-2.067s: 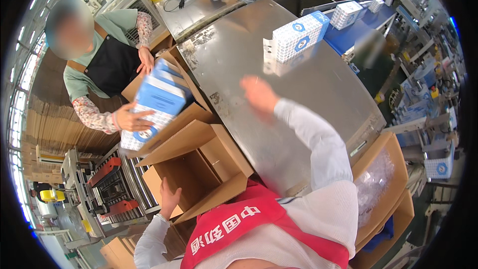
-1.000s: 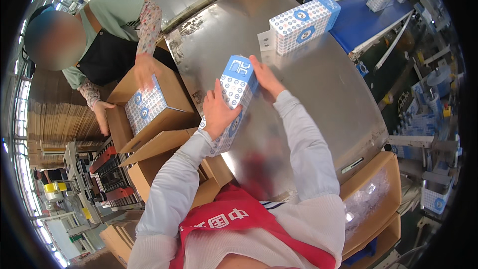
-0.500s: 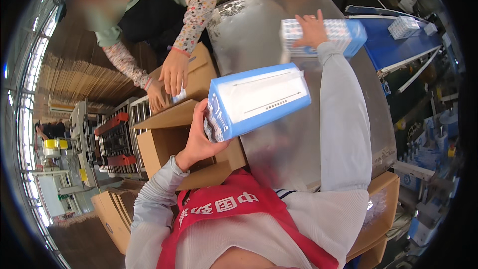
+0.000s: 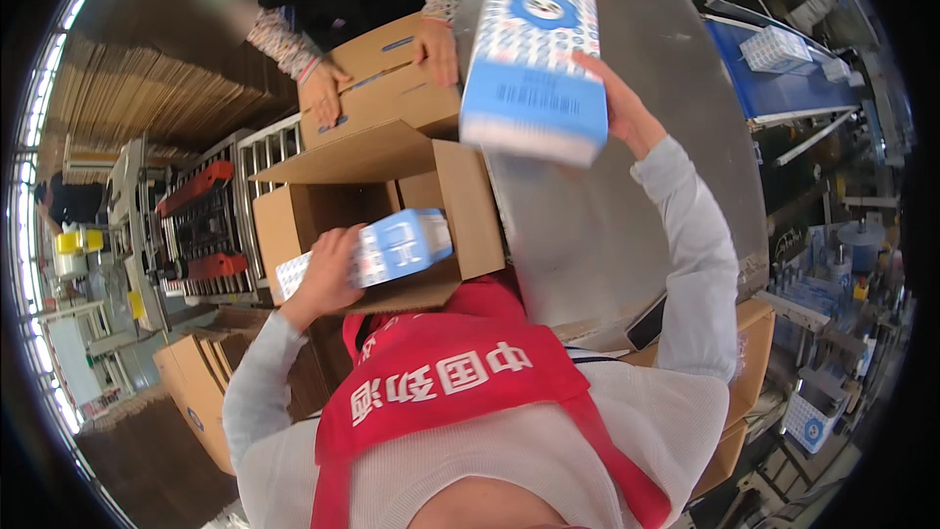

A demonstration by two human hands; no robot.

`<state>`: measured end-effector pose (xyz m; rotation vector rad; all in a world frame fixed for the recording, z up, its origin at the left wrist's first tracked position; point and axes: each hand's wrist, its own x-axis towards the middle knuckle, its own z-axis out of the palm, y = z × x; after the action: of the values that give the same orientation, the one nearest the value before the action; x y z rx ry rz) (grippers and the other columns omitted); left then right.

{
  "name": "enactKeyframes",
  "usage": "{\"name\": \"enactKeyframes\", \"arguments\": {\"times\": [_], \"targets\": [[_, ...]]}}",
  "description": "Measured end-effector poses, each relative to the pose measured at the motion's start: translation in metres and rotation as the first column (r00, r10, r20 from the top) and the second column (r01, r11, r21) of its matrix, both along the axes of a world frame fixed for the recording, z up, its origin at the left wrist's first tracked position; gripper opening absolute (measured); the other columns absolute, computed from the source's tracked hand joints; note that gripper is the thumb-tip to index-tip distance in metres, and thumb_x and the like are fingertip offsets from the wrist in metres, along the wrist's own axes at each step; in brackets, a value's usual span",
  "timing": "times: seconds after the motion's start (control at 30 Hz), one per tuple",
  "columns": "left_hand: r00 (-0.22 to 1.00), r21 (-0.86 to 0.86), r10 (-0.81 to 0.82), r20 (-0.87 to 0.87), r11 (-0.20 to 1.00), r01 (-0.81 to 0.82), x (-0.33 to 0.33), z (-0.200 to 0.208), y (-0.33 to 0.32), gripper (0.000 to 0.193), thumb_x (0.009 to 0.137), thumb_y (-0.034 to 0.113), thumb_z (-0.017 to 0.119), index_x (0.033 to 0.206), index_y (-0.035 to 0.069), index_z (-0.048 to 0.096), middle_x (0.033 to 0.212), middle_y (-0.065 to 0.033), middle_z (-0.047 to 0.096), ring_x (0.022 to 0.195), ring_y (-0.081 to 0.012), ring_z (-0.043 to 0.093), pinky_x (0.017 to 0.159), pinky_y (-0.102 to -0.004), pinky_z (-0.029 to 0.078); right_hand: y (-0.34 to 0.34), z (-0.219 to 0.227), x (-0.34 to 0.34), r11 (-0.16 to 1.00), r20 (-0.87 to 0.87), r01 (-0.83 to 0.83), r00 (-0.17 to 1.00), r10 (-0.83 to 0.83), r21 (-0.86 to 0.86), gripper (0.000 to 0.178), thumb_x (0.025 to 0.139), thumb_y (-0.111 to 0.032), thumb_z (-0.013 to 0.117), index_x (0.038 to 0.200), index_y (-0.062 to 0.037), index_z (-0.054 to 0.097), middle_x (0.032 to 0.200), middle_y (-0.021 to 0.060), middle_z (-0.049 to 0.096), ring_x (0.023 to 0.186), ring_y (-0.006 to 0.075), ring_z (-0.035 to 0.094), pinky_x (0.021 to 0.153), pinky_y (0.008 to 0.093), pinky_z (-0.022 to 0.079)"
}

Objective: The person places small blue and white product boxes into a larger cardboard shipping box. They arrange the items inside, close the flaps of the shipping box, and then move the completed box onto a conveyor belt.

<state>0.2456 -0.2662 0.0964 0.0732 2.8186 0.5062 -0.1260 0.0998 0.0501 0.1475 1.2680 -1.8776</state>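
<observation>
A blue-and-white patterned carton (image 4: 401, 245) is in my left hand (image 4: 331, 274), fingers wrapped over it. It lies tilted across the mouth of an open brown cardboard box (image 4: 468, 211), whose flaps stand up. My right hand (image 4: 624, 103) grips a second blue-and-white carton (image 4: 537, 69) by its right edge and holds it above the metal table (image 4: 578, 235). That carton shows a round blue emblem on its upper face. The fingers under it are mostly hidden.
Across from me a co-worker's hands (image 4: 436, 51) press on a closed cardboard box (image 4: 382, 88). A roller conveyor (image 4: 206, 206) with red parts runs at left, near stacked flat cardboard (image 4: 137, 118). At right, a blue conveyor belt (image 4: 734, 69) carries another carton (image 4: 774, 49).
My left hand has lowered its carton to the open box. My right hand has lifted the other carton off the table and moved left. The co-worker's hands now lie on box flaps that are closed.
</observation>
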Motion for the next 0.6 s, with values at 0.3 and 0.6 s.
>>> {"name": "enactKeyframes", "arguments": {"times": [0.3,0.6], "targets": [[0.971,0.137,-0.235,0.042,0.964,0.227,0.037,-0.171,-0.033,0.089,0.062,0.015,0.072,0.139,-0.006,0.032,0.132,-0.0281,0.038,0.123,-0.0470,0.038,0.106,-0.0520,0.034,-0.245,-0.023,0.206,0.778,-0.749,-0.129,-0.407,0.524,0.614,0.103,0.063,-0.033,0.083,0.153,-0.0245,0.035,0.098,0.0096,0.052,0.083,0.0314,0.060,0.075,0.0405,0.052],[0.824,-0.033,0.024,0.567,0.999,-0.007,0.026,-0.218,-0.040,0.077,0.070,0.050,0.081,0.118,-0.004,0.054,0.114,-0.0292,0.057,0.109,-0.0413,0.058,0.087,-0.0507,0.053,-0.293,-0.199,0.262,0.027,-0.056,-0.326,-0.081,0.995,0.945,0.105,0.071,-0.015,0.077,0.158,-0.0158,0.017,0.156,0.0144,0.033,0.142,0.0357,0.034,0.115,0.0558,0.025]]}}
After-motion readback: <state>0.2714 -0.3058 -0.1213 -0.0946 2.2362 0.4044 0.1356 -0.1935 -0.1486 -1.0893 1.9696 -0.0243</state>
